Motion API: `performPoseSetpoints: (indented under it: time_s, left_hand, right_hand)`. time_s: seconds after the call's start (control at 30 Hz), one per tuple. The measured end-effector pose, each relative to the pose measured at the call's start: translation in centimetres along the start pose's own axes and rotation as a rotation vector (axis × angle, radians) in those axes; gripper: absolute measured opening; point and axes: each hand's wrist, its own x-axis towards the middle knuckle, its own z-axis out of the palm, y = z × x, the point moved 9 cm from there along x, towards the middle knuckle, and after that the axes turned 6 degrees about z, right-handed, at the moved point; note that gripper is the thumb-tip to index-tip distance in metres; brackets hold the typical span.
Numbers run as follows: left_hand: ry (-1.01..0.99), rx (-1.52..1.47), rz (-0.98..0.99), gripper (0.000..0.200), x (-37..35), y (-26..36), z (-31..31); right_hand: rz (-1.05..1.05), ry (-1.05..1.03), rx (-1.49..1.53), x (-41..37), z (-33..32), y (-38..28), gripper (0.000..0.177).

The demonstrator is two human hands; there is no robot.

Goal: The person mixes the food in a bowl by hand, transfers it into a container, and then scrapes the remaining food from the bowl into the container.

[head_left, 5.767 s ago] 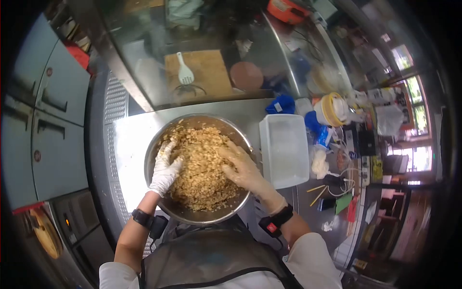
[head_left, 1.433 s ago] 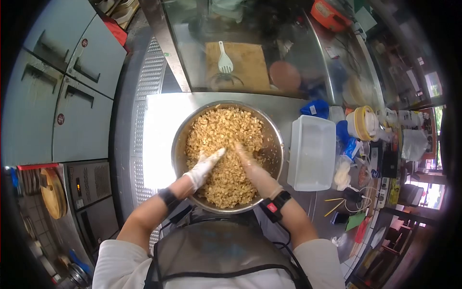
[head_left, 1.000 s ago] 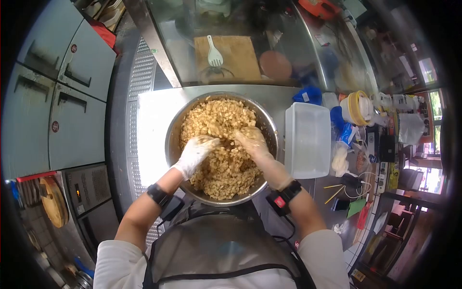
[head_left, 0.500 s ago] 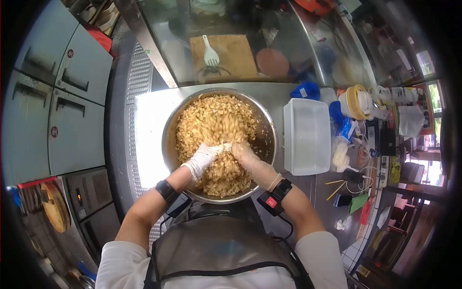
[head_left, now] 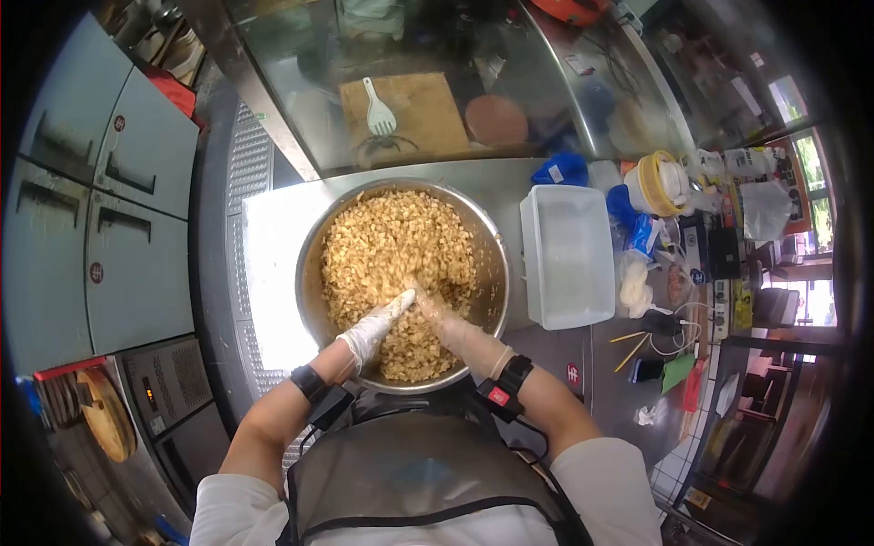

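A large round metal bowl [head_left: 494, 300] holds a heap of finely chopped, tan food pieces [head_left: 391, 232]; their exact kind I cannot make out. My left hand [head_left: 378, 326], in a thin whitish glove, reaches in from the lower left with its fingers stretched out against the heap. From the lower right my right hand [head_left: 448, 326], in a clear glove, meets it near the bowl's middle. The right fingertips are smeared by motion and partly sunk among the pieces. Some pieces just beyond the fingertips are blurred as they move.
Right of the bowl stands a white plastic tub [head_left: 569, 309] on the metal counter [head_left: 273, 273]. Behind glass lie a cutting board [head_left: 428, 109] and a white slotted spoon [head_left: 381, 114]. Bags, a yellow-rimmed container [head_left: 651, 187] and cables crowd the right side. Fridge doors [head_left: 137, 255] stand left.
My hands have come lower and closer together in the bowl. Pieces that were flying up in front of them have mostly dropped back onto the heap. The whole view has shifted slightly.
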Motion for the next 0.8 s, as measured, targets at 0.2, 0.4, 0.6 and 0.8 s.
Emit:
performPoseSetpoints:
  time_s: [0.2, 0.4, 0.6, 0.8]
  left_hand:
    - [-0.012, 0.271, 0.320, 0.043, -1.7, 5.8, 0.1]
    - [0.116, 0.029, 0.022, 0.100, -4.4, 0.1, -3.5]
    - [0.016, -0.114, -0.035, 0.076, 2.2, -3.5, -0.5]
    - [-0.087, 0.488, 0.252, 0.065, 3.4, -0.3, -1.3]
  right_hand:
    - [-0.312, 0.099, -0.126, -7.9, -0.9, -9.5, 0.064]
    - [-0.097, 0.198, -0.217, -9.0, -4.3, -5.4, 0.088]
    - [0.083, 0.018, 0.098, 0.0, -0.7, 3.2, 0.118]
    - [-0.169, 0.017, 0.086, -0.4, -2.4, 0.0, 0.065]
